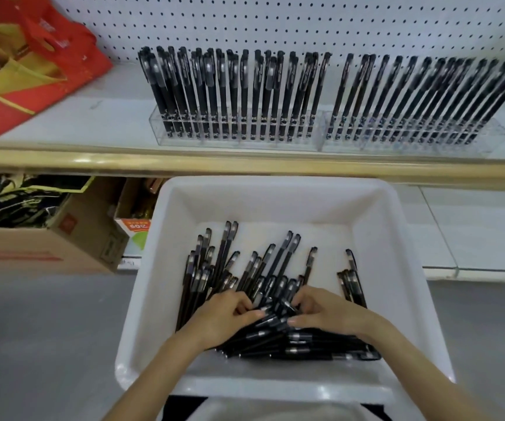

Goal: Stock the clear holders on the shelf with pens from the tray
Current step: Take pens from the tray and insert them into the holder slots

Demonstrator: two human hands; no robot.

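We see black pens [263,268] heaped loose in a white plastic tray [275,196], where the left hand [223,317] and right hand [327,314] meet mid-pile, the fingers of both curled round a cluster of pens. Beyond the tray, on the shelf [78,123], the left clear holder [233,139] and right clear holder [412,144] stand side by side, both packed with capped black pens. A red bag [32,71] sits at the shelf's left end, a cardboard box [62,244] below it.

Glossy white plastic tray [397,238]; clear plastic holders [239,141]; matt black pens [245,95].
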